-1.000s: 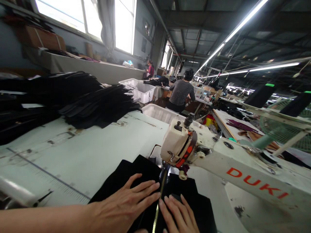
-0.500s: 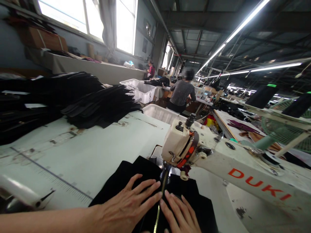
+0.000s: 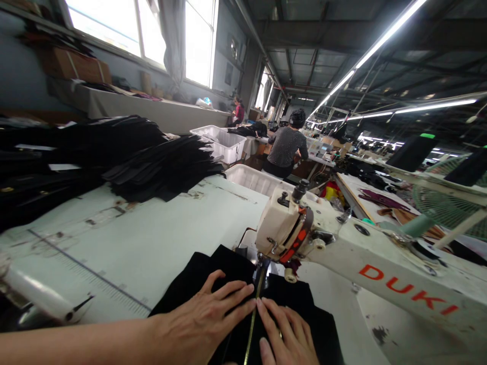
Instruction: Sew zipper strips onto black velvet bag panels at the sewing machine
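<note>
Black fabric lies under the needle area of a white sewing machine, with a gold zipper strip running lengthwise down its middle. My left hand rests flat on the cloth left of the strip, fingers spread, its fingertips at the strip's edge. To the right of the strip, my right hand presses on the same cloth with its fingers stretched out and the thumb lower down. The two index fingertips nearly meet just in front of the presser foot. Neither hand grips anything.
Stacked black pieces lie on the table's far left. Beyond are two white crates, a seated person and another person farther back. A green fan and thread cones stand at the right.
My right hand has shifted slightly, its fingers closer together and its thumb now showing. The whole view has moved a little. The fabric remains under the machine.
</note>
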A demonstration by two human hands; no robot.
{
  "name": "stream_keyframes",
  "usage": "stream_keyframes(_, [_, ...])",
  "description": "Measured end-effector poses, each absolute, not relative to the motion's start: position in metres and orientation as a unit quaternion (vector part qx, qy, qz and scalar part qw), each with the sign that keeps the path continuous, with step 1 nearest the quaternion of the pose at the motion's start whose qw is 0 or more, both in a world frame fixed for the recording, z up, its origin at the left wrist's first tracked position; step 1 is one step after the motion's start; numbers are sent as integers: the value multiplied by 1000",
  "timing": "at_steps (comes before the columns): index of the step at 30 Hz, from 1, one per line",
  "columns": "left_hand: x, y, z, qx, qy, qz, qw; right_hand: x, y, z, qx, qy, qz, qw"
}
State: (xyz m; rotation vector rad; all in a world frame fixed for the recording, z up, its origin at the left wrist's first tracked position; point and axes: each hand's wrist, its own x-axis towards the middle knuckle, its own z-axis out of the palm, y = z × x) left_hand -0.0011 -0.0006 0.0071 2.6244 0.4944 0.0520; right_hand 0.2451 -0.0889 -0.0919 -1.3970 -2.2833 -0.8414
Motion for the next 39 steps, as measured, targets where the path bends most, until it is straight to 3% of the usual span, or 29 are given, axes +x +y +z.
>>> stream_keyframes(11, [14, 29, 1, 962, 173, 30, 211, 245, -60, -77, -493, -804, -314, 107])
stream_keyframes(39, [21, 50, -13, 972, 139, 90, 166, 248, -52, -71, -545, -785, -253, 154])
